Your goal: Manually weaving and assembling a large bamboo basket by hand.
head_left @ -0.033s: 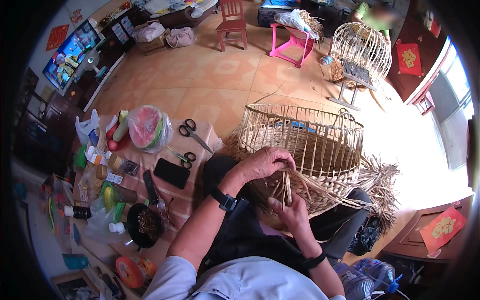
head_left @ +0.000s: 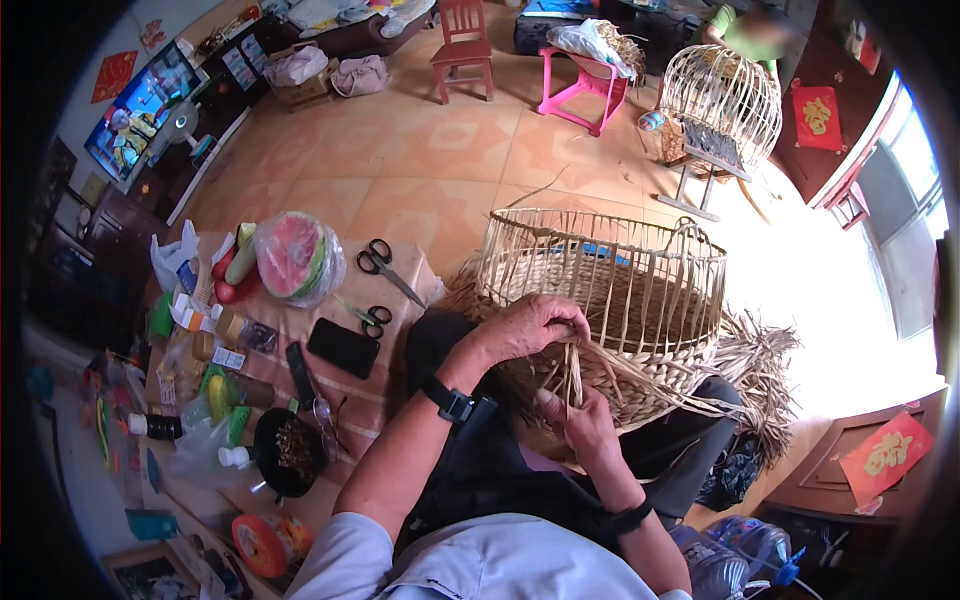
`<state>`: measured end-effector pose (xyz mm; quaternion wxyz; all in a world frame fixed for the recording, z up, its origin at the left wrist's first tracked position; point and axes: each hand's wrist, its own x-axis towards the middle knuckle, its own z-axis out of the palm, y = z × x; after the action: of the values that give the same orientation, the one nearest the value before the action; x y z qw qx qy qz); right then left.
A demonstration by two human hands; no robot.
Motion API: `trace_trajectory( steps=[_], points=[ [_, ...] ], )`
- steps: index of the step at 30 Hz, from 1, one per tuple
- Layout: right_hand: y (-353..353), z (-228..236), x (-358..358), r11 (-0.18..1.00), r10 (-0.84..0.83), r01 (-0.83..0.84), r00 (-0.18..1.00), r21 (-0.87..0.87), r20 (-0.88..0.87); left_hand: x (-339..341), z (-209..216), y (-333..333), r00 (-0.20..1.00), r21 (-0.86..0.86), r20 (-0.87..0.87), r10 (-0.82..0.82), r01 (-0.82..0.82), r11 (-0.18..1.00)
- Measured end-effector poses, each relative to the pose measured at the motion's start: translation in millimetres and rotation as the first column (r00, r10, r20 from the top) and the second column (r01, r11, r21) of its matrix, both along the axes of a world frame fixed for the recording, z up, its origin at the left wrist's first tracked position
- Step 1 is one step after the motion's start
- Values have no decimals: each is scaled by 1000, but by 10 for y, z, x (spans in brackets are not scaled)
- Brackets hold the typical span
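A half-woven basket [head_left: 650, 345] rests at my knees, its lower wall thickly braided and its upper ribs bare. My left hand [head_left: 535, 325] is closed at the near left side of the wall, pinching straw strands [head_left: 573, 375] from above. Lower down, my right hand [head_left: 585, 425] grips the hanging ends of those strands between thumb and fingers. More long strands run from the left hand rightward across the basket's front. Loose straw [head_left: 765, 370] spreads out beyond the basket's right side.
To my left, a cloth-covered table [head_left: 400, 265] holds large scissors [head_left: 390, 270], small scissors [head_left: 375, 320], a phone [head_left: 343, 347], wrapped watermelon [head_left: 298, 255] and a black bowl [head_left: 290, 450]. Water bottles [head_left: 740, 555] stand at lower right. Across the room, a person [head_left: 745, 35] sits behind another basket frame [head_left: 725, 100].
My right hand has shifted very slightly; both hands keep their hold on the straw strands. The basket stays in place.
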<state>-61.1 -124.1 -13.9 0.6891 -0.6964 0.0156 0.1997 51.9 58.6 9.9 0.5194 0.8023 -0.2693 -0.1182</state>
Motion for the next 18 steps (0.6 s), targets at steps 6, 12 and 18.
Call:
trace_trajectory(
  steps=[6, 12, 18],
  points=[
    [134, -86, 67, 982, 4, 30, 985, 187, -174, -44, 3, -4, 999, 11, -15, 40, -40, 999],
    [-108, 209, -89, 908, 199, 1, 878, 418, -435, -20, -22, -7, 999, -2, -32, 35, -35, 999],
    [-566, 558, 108, 848, 186, 32, 917, 529, -353, -134, -4, 36, 999, 33, 39, -11, 9, 999]
  ],
)
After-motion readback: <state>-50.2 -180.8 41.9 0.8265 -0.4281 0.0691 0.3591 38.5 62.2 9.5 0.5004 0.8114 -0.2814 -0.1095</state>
